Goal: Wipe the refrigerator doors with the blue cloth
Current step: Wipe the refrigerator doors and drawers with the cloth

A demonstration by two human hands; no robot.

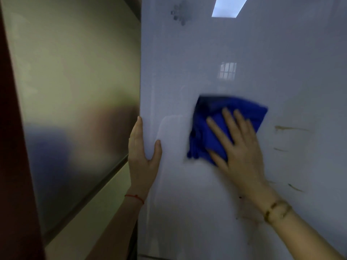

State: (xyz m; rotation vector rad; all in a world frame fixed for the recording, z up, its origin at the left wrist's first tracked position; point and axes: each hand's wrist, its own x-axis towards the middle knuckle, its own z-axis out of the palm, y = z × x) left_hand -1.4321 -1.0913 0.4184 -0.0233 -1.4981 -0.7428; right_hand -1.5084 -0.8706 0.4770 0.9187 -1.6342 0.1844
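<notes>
The cloth (212, 128) is seen in deep, plain blue. The door (234, 184) is shown glossy pale grey-white, marked by a dark grey smudge (181, 14) and thin brownish streaks (289, 128). The side panel (75, 91) is rendered in brushed grey-beige. A red string (134, 197) and a golden bracelet (277, 210) are worn at the wrists.

Crumpled blue cloth (216, 128) pressed flat against glossy, smudged refrigerator door (262, 72).
</notes>
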